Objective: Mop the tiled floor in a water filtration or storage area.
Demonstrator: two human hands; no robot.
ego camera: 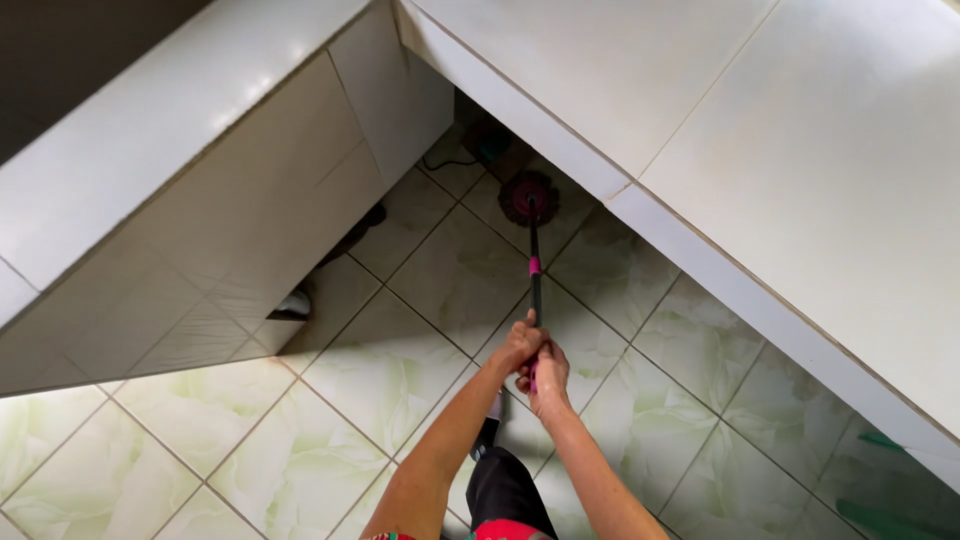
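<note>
**Both hands on the mop pole, head under the tiled counter**

Your left hand (518, 345) is wrapped tight around the mop handle (535, 285), fingers fully curled, at the higher grip. Your right hand (548, 378) is clenched just as firmly right behind it, the two hands touching each other. The handle is a thin dark pole with a pink band partway along, running away from you toward the corner. At its far end the round mop head (527, 197), dark red with a frayed grey fringe, lies flat on the floor (330, 400) in the shadow under the counter.

No packages, labels or signs can be made out. Beyond the mop head, a dark cable (440, 163) lies on the floor beside a small teal object (492, 147) too dim to identify.

The floor is glossy, pale green marbled tile with dark grout lines, set diagonally to your view. A white-tiled counter (760, 150) crosses the right side, and a second white-tiled ledge (150, 130) the left; they meet at the corner. A green object (880, 515) shows at the lower right edge. Your dark trouser leg (500, 490) is below your arms.
</note>
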